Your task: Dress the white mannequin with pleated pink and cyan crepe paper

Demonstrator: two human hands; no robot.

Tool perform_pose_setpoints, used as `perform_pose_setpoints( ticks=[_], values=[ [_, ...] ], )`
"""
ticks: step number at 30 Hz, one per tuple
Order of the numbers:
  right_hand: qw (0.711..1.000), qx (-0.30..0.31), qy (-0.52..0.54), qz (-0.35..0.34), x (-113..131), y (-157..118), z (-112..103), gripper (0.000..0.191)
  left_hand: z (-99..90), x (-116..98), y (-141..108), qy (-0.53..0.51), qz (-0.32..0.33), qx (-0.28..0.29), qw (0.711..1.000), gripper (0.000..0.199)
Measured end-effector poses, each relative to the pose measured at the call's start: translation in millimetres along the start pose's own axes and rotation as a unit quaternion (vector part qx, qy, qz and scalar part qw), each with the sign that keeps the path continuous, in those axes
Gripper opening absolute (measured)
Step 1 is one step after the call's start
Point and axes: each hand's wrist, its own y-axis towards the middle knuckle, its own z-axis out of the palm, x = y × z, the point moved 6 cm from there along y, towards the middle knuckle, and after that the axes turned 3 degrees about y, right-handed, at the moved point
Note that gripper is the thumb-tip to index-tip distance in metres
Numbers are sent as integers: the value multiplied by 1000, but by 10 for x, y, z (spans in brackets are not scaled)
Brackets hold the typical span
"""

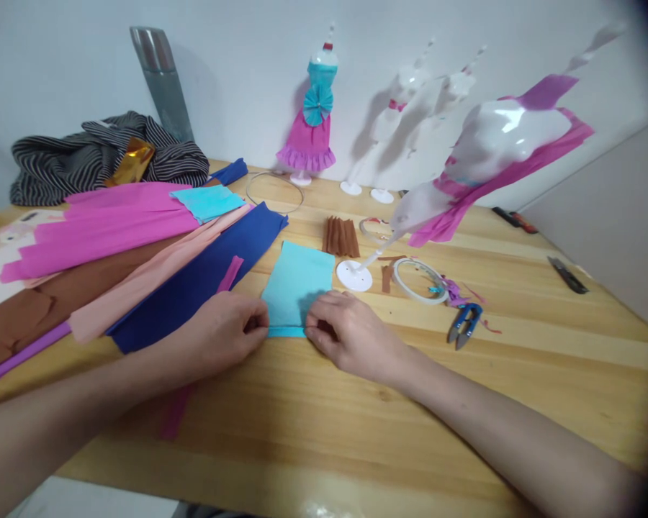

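Note:
A light blue piece of crepe paper (299, 280) lies flat on the wooden table (324, 417), with a narrow fold along its near edge. My left hand (230, 327) pinches the left end of that fold, fingers closed. At the fold's right part, my right hand (351, 331) is closed in a pinch on the same paper. Beneath my left forearm runs a magenta strip (230, 275), its lower end showing nearer the table's front. Just beyond the paper sits a pleated brown piece (341, 237).
Layered coloured papers (194, 277) cover the left side. A leaning white mannequin (497, 137) with pink paper stands right of centre, smaller ones behind. Blue snips (465, 325), a tape roll (420, 280) and a cutter (568, 275) lie right. A bottle (165, 86) stands back left.

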Motion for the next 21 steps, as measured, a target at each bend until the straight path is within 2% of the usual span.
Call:
perform_pose_setpoints(
  ticks=[4,8,11,17,21],
  values=[
    [1000,-1,11,18,-20,12,18,12,6,5,9,2,-5,-4,1000,12],
    [999,-28,17,23,-22,9,0,12,13,17,3,7,-13,-6,1000,10],
    [999,-31,36,18,-19,9,-6,13,14,23,-14,23,-19,-17,999,14],
    [998,-26,63,8,-34,12,-14,14,36,-45,-66,30,24,-14,999,10],
    [998,-29,49,-6,-32,6,-31,12,42,-44,-79,26,22,-11,999,11]
  ],
)
